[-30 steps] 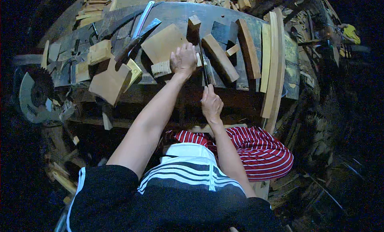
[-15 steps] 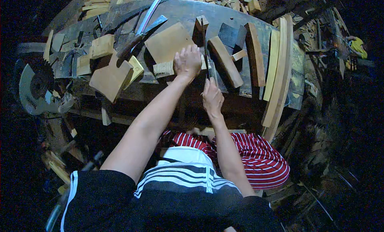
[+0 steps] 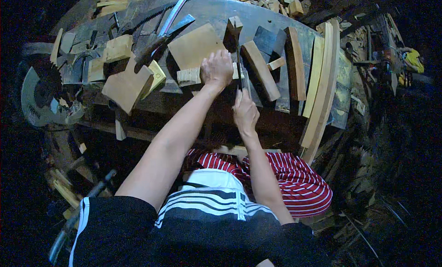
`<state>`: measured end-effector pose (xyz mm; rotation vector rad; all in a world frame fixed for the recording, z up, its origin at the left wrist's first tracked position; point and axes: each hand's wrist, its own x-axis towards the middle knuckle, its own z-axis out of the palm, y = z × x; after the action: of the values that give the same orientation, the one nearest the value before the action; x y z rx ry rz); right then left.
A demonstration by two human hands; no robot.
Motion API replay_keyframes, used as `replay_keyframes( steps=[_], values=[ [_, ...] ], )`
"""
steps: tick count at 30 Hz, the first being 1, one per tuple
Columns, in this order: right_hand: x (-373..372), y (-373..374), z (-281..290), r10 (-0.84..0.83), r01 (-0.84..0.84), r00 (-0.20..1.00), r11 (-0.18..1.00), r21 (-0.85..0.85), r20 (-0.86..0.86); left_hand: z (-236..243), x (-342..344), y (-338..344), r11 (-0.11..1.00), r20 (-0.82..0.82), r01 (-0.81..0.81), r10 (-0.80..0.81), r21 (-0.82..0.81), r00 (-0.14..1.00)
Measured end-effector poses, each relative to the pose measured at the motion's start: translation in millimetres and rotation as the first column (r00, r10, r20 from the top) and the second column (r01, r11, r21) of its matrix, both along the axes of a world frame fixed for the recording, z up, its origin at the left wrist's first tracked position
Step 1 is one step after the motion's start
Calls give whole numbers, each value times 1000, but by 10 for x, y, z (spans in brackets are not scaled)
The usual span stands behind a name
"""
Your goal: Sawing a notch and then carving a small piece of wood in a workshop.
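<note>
My left hand (image 3: pixel 217 70) is closed over a pale wooden block (image 3: pixel 188 77) near the front edge of the workbench, pressing it down. The block lies crosswise, its right end sticking out past my fingers. In my right hand (image 3: pixel 246 113) is the handle of a handsaw (image 3: pixel 239 60). Its thin dark blade points away from me, seen almost edge-on, and crosses the block's right end. Whether its teeth are in the wood I cannot tell. A flat wooden board (image 3: pixel 195 46) lies just behind the block.
Right of the saw lie several wooden bars (image 3: pixel 261 70) and long curved strips (image 3: pixel 323 83). To the left are an angled square (image 3: pixel 177 19), a long toothed blade (image 3: pixel 152 14), wooden offcuts (image 3: pixel 126 88) and a circular saw (image 3: pixel 39 99). A person in yellow (image 3: pixel 414 60) is far right.
The saw blade has tilted slightly and shifted a little relative to the block. My left hand keeps its place on the wood. The view has moved slightly.
</note>
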<state>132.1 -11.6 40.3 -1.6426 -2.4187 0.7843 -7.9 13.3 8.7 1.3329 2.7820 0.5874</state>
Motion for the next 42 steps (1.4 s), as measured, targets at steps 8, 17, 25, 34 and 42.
replay_keyframes(
  steps=[8,17,25,34,42],
  values=[
    [22,28,94,79,-81,994,996,27,77,-76,-77,50,1000,50,-11,10,21,999],
    [290,-290,55,66,-66,989,998,-10,135,-59,-132,-19,1000,41,-29,29,-2,999],
    [30,64,71,86,-91,990,995,45,113,-199,-66,83,999,85,-54,53,10,995],
    [33,95,42,83,-84,993,996,10,79,-78,-51,64,1000,114,-23,22,13,993],
    [337,-339,96,62,-52,985,996,-69,160,-169,-109,-6,998,74,-61,59,26,995]
  ],
)
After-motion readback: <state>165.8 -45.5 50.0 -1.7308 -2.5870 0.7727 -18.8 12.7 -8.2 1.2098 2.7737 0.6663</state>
